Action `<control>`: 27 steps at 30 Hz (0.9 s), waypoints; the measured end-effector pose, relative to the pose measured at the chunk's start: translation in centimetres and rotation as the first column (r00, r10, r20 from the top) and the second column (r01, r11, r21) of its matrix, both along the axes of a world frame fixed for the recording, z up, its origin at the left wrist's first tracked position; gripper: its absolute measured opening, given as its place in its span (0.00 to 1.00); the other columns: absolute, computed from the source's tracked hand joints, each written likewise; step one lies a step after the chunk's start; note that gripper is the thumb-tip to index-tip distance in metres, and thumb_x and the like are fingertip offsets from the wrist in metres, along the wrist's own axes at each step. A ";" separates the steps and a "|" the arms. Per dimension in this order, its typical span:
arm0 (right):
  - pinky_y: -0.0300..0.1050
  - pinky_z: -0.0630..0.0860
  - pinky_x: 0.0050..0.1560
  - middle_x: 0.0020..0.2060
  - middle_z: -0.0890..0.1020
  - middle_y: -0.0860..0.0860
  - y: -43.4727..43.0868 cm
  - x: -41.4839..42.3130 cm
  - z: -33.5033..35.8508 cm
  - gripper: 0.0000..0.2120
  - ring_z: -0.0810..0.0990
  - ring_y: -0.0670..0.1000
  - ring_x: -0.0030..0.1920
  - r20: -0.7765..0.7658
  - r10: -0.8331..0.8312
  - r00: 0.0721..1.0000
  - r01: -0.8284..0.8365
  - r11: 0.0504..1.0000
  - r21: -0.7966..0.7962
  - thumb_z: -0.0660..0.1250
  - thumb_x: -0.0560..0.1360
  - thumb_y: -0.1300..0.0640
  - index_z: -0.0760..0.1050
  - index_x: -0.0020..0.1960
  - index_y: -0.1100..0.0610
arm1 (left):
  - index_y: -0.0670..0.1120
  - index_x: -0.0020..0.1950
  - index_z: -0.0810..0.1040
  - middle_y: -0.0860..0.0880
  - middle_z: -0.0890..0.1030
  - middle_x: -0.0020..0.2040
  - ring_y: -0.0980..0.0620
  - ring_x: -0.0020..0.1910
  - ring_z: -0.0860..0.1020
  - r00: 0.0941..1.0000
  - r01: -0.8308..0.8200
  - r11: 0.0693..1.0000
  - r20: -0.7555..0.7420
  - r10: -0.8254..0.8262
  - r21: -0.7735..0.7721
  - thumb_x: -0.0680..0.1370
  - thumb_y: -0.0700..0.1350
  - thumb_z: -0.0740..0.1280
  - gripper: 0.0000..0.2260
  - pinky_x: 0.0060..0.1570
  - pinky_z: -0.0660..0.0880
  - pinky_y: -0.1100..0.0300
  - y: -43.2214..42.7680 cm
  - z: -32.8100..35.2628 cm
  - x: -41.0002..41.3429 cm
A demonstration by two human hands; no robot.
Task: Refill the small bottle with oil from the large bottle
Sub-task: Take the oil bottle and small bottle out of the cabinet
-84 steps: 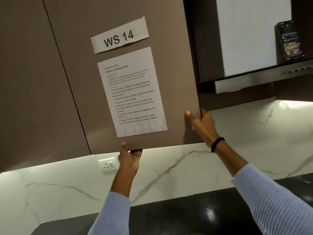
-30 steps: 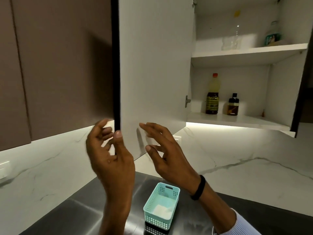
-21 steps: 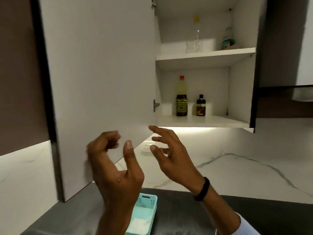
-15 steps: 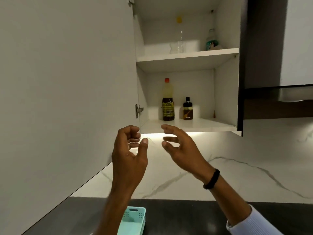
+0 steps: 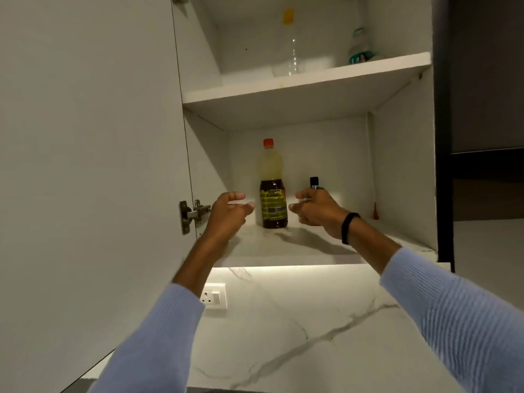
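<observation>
White laminate is lining the open cabinet (image 5: 402, 171), and the large bottle (image 5: 273, 191) — red cap, yellow oil above a dark label — is standing upright on the lower shelf (image 5: 261, 248). The left hand (image 5: 228, 212) is hovering just left of it, fingers loosely curved, holding nothing. The right hand (image 5: 319, 207) is hovering opposite, likewise empty, hiding most of the small bottle (image 5: 314, 182) — only its black cap is showing.

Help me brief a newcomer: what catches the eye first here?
The large bottle, red-capped, stands on the lower shelf, with the left hand and right hand flanking it without touching. The small bottle shows only its black cap above the right hand; a clear bottle stands on the upper shelf.
</observation>
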State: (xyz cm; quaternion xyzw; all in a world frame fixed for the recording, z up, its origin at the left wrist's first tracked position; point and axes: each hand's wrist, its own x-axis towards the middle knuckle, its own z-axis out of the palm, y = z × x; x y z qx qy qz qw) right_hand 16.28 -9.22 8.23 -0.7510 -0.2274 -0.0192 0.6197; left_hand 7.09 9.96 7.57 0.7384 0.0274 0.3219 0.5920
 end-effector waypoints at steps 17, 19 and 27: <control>0.45 0.76 0.54 0.58 0.77 0.57 -1.2 12.7 2.8 0.29 0.76 0.56 0.54 -0.040 -0.408 0.912 0.397 0.905 -0.155 0.77 0.71 0.58 0.71 0.67 0.65 | 0.34 0.56 0.79 0.41 0.77 0.42 0.48 0.39 0.77 0.939 0.242 0.960 -0.283 -0.196 0.140 0.78 0.38 0.69 0.10 0.44 0.81 0.54 -5.5 3.2 18.4; 0.44 0.73 0.51 0.59 0.77 0.59 -1.6 13.1 2.7 0.26 0.74 0.55 0.53 -0.077 -0.386 0.919 0.363 0.907 -0.216 0.76 0.72 0.62 0.72 0.67 0.66 | 0.35 0.54 0.78 0.44 0.75 0.36 0.50 0.31 0.73 0.921 0.258 0.944 -0.347 -0.176 0.206 0.78 0.38 0.69 0.08 0.28 0.73 0.61 -6.2 3.3 19.2; 0.56 0.74 0.66 0.64 0.78 0.60 -1.9 13.9 1.4 0.22 0.76 0.60 0.64 -0.203 -0.226 0.953 0.174 0.954 -0.245 0.72 0.73 0.71 0.74 0.65 0.64 | 0.37 0.60 0.77 0.43 0.80 0.50 0.48 0.47 0.81 0.849 0.352 0.889 -0.501 -0.171 0.294 0.78 0.33 0.67 0.10 0.40 0.82 0.60 -7.3 3.1 21.3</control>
